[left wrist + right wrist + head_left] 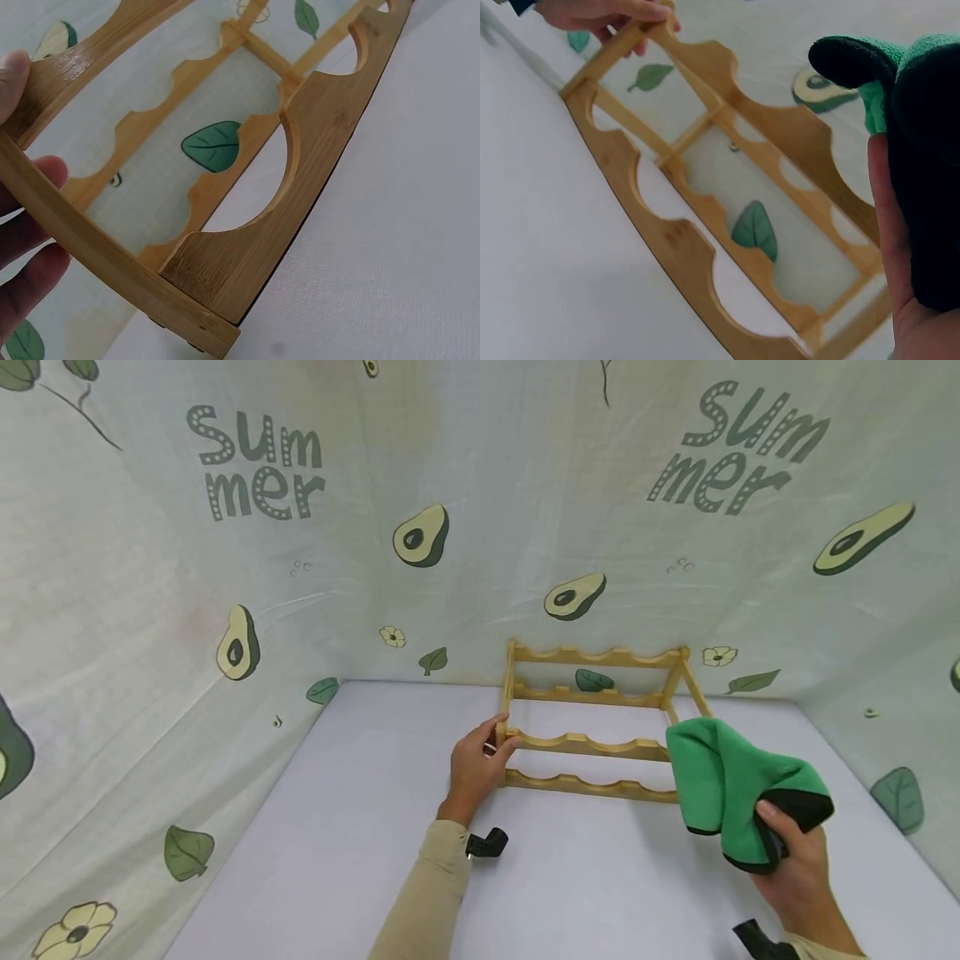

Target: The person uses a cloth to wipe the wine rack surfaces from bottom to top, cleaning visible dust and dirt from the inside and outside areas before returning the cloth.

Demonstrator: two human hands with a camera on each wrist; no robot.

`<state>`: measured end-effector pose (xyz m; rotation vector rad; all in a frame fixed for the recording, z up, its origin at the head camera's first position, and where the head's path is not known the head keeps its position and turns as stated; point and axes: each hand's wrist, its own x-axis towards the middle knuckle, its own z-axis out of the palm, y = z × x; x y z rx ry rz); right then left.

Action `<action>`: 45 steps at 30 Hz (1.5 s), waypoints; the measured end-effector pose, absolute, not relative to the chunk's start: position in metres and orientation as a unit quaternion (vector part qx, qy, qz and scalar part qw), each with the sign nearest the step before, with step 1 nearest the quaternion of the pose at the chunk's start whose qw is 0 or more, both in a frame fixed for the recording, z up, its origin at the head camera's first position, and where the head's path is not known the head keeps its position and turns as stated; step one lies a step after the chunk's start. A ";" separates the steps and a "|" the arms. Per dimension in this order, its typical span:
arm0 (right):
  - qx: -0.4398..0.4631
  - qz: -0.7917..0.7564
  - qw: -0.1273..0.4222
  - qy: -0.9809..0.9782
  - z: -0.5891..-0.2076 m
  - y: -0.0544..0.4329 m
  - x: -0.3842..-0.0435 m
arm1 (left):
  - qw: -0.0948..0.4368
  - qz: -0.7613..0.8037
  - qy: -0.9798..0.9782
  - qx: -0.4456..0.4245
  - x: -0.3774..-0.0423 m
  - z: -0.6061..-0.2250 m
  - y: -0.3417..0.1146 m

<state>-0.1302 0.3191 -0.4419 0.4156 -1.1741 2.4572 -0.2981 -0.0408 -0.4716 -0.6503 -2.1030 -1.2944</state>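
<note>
A light wooden wine rack with scalloped rails stands on the white table at the back wall. My left hand grips its front left post near the upper rail, thumb on the front and fingers behind. The post and lower scalloped rail show close up in the left wrist view. My right hand holds a folded green cloth with black edging, thumb on top. In the head view the cloth overlaps the rack's front right corner, hiding it. In the right wrist view, the cloth's dark side fills the right edge.
A pale sheet printed with avocados, leaves and lettering hangs behind and beside the white table. Dark wrist mounts sit on both forearms.
</note>
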 end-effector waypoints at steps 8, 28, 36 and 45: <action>0.167 0.829 0.179 -0.502 -0.437 0.296 -0.142 | 0.255 -0.497 -0.792 -0.246 -0.302 -0.463 -0.038; 0.116 0.740 0.065 -0.659 -0.457 0.254 -0.154 | 0.231 -0.500 -0.801 -0.236 -0.302 -0.461 -0.041; 0.124 0.635 0.049 -0.761 -0.469 0.239 -0.168 | 0.222 -0.500 -0.806 -0.226 -0.300 -0.464 -0.044; 0.192 0.543 0.050 -0.816 -0.482 0.225 -0.189 | 0.208 -0.496 -0.812 -0.226 -0.298 -0.466 -0.048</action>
